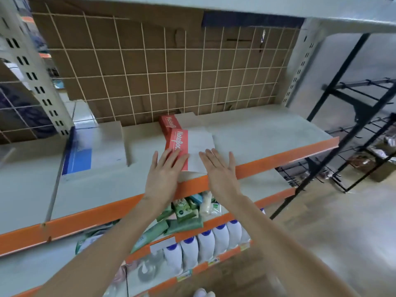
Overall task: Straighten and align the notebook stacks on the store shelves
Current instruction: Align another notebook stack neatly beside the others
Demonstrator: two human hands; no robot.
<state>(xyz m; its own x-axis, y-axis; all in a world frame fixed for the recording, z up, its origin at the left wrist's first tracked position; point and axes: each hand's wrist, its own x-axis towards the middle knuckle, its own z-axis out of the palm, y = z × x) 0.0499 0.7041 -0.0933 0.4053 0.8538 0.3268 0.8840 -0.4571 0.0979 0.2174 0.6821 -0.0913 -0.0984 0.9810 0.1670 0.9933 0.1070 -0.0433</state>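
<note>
A notebook stack with a red spine strip and white cover (194, 144) lies at the front of the grey shelf (257, 133), its near end reaching the orange shelf edge. A second red-and-white notebook stack (171, 123) sits behind it against the wire grid. My left hand (166, 168) lies flat with straight fingers on the red part of the front stack. My right hand (220, 168) rests flat with spread fingers on its white cover and the shelf edge.
A blue-and-white stack (85, 159) lies on the shelf to the left, beside a metal divider rod (56, 179). Lower shelves hold green packets (184, 213) and white bottles with blue caps (205, 245). A black wire rack (353, 146) stands at right.
</note>
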